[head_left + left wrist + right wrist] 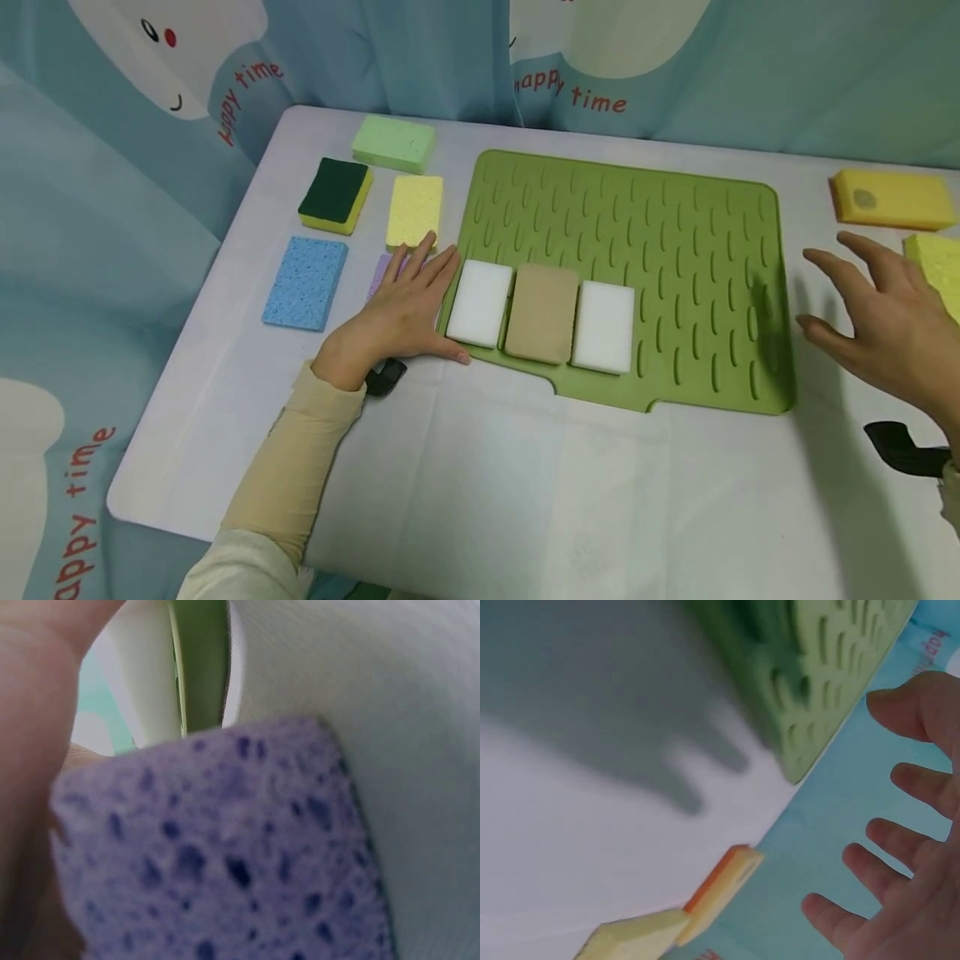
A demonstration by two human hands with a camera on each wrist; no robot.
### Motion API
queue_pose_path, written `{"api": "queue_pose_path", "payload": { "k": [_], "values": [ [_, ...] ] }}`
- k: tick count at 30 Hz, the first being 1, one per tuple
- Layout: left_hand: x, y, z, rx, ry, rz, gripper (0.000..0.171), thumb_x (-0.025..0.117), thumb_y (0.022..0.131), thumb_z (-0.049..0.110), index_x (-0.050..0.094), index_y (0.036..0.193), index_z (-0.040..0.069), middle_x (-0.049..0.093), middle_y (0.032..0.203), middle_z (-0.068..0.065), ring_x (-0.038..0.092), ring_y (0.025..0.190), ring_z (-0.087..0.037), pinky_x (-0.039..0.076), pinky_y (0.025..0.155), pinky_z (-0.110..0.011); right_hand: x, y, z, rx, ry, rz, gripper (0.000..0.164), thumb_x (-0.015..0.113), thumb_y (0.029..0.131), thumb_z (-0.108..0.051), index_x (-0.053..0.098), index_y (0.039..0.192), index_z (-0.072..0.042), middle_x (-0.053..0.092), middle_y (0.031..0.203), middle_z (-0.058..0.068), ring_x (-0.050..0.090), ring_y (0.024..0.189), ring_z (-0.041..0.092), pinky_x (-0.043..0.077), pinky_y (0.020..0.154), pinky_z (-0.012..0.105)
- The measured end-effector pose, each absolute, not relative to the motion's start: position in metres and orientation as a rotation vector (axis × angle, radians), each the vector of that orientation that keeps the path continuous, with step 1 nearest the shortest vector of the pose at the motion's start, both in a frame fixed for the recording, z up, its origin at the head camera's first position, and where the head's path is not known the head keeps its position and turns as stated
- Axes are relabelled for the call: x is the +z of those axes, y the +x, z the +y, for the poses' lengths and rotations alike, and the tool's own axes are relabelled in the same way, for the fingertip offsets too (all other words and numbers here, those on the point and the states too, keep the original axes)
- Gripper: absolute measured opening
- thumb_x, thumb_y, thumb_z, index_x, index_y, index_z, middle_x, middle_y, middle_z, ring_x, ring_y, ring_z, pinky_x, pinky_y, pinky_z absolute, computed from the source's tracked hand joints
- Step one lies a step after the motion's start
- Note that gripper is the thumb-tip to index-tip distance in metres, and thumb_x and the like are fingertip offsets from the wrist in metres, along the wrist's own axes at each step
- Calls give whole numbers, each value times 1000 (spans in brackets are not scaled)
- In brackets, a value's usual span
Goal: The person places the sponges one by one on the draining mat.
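My left hand lies with fingers extended at the left edge of a green ridged mat, its thumb by the mat's near corner. Partly covered by that hand in the head view is a purple sponge; close up in the left wrist view, the pitted purple sponge fills the lower half. On the mat a white sponge, a tan sponge and another white sponge stand in a row. Off the mat's right side, my right hand hovers with fingers spread, holding nothing.
Left of the mat lie a light green sponge, a dark-green-topped scrub sponge, a pale yellow sponge and a blue sponge. At the right are an orange-yellow sponge and a yellow sponge. Printed curtains border the table.
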State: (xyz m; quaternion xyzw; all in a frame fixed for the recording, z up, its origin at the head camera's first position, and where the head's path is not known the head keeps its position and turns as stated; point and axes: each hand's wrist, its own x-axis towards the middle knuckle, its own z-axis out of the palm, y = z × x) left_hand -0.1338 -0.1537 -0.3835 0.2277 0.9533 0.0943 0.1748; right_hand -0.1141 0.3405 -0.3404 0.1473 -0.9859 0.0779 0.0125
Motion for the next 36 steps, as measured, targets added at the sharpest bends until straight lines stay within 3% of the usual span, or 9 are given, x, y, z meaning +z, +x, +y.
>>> {"api": "queue_pose_path", "payload": {
  "k": [10, 24, 31, 36],
  "values": [
    [-386, -134, -156, 260, 639, 2707, 136, 73, 66, 78, 4, 160, 7, 4, 169, -7, -19, 154, -28, -12, 123, -51, -349, -117, 357, 139, 271, -3148, 78, 64, 87, 3, 22, 153, 0, 5, 162, 30, 9, 145, 59, 12, 114, 72],
    [-384, -132, -159, 288, 625, 2722, 137, 75, 65, 76, 6, 160, 6, 6, 168, -8, -17, 154, -28, -11, 123, -51, -366, -127, 393, 197, 62, -3232, 75, 65, 83, 1, 22, 145, 5, 3, 158, 37, 4, 143, 63, 6, 114, 72],
    [-385, -133, -159, 295, 618, 2719, 137, 75, 65, 77, 6, 160, 7, 5, 169, -7, -17, 154, -28, -11, 123, -51, -368, -136, 407, 196, -98, -3290, 86, 64, 82, 4, 11, 150, 5, -3, 158, 36, -4, 147, 56, 1, 119, 67],
    [-385, -134, -161, 302, 600, 2714, 137, 75, 64, 76, 6, 160, 7, 4, 169, -6, -18, 154, -27, -11, 123, -51, -371, -143, 418, 265, -87, -3227, 88, 65, 76, 5, 14, 148, 5, 4, 156, 39, 4, 146, 58, 8, 118, 68]
  ]
}}
